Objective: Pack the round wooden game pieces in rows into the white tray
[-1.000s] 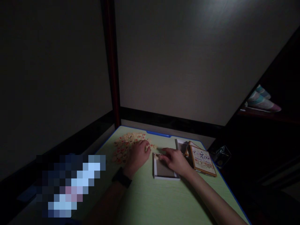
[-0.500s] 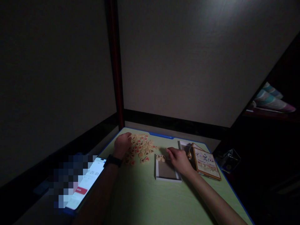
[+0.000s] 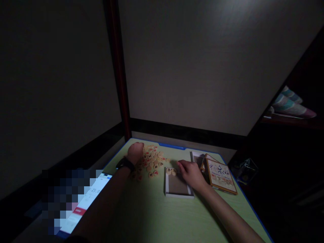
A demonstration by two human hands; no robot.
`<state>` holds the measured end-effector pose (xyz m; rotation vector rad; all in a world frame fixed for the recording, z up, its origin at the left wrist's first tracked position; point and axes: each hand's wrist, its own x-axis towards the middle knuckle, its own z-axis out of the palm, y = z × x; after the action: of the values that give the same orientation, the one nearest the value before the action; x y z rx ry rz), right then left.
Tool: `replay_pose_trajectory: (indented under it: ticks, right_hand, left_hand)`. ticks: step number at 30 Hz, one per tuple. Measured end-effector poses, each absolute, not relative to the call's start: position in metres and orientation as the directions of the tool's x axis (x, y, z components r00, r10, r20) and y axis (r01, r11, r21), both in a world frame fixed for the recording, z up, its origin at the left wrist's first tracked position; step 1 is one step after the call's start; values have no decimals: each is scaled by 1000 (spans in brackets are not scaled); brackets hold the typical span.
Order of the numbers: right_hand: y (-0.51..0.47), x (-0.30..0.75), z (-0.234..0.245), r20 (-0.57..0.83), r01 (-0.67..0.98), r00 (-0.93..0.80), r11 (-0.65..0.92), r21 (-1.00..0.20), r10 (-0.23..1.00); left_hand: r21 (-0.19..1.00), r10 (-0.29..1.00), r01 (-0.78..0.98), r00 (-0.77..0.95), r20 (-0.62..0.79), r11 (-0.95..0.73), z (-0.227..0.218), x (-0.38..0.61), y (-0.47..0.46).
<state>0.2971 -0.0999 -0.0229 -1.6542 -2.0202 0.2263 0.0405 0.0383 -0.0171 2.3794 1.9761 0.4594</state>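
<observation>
On a green table (image 3: 157, 216) lies a spread of several round pale wooden game pieces (image 3: 152, 160) marked in red and black. My left hand (image 3: 135, 152), with a dark watch on its wrist, rests curled in a loose fist at the pile's far left edge. My right hand (image 3: 191, 172) lies over the far right corner of a shallow white box tray (image 3: 177, 187), fingers bent and pointing left. Two pieces (image 3: 171, 171) sit in the tray's far end, just left of those fingers. What either hand holds is hidden.
A box lid with an orange border (image 3: 219, 176) lies right of the tray, with another white box part (image 3: 196, 156) behind it. A lit phone screen (image 3: 83, 206) lies at the table's left edge. A red post (image 3: 118, 67) and walls stand behind. Folded cloth (image 3: 291, 106) rests on a dark shelf, right.
My left hand moved from the pile's right side to its far left edge and curled. My right hand shifted slightly right on the tray, and two pieces now lie in the tray.
</observation>
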Motion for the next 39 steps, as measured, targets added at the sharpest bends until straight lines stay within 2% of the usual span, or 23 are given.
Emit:
replay_pose_trajectory:
  ticks: [2,4,6,7,9,12,14,16,20,22,24,28,33,36,39]
  right_hand:
    - [-100,297,-23,287,863,-121,243,-443,950]
    - [-100,297,-24,295,863,-122,248,-440,948]
    - [-100,297,-24,303,862,-123,253,-438,945]
    - [-100,297,-25,305,861,-124,255,-440,944]
    - [-100,297,-26,307,856,-128,261,-446,943]
    - [-100,297,-29,329,847,-133,279,-452,935]
    - [-100,297,-29,352,839,-124,288,-461,928]
    - [-100,297,-27,384,829,-109,297,-474,917]
    - [-94,297,-13,459,813,-53,305,-495,887]
    - [-88,294,-4,450,825,-64,300,-478,891]
    - [-79,286,3,386,854,-145,312,-416,911]
    - [-61,259,11,155,902,-340,368,-224,928]
    - [-49,230,9,-8,957,-291,291,23,957]
    - [-45,223,6,-42,942,-323,325,78,946]
    - [-41,222,4,-71,923,-372,377,75,926]
  left_hand:
    - [255,952,939,166,257,-232,-17,40,36]
    - [465,943,840,149,299,-280,-20,41,33]
    - [757,955,589,99,281,-283,-25,43,29]
    - [866,965,428,81,249,-260,-28,43,27]
    - [961,979,190,75,190,-202,-33,44,21]
    - [978,982,95,64,178,-183,-37,47,9]
    - [961,978,180,56,203,-209,-38,51,-2]
    - [903,964,339,89,250,-265,-38,60,-14]
    - [889,965,377,85,248,-261,-36,76,-30]
    - [892,959,355,68,275,-281,-35,76,-31]
    - [891,950,332,61,307,-309,-33,72,-29]
    - [895,951,328,50,304,-303,-33,62,-23]
    - [940,964,216,20,265,-263,-38,61,-19]
    - [970,973,65,14,232,-232,-41,64,-15]
    - [976,975,-35,47,215,-214,-43,67,-14]
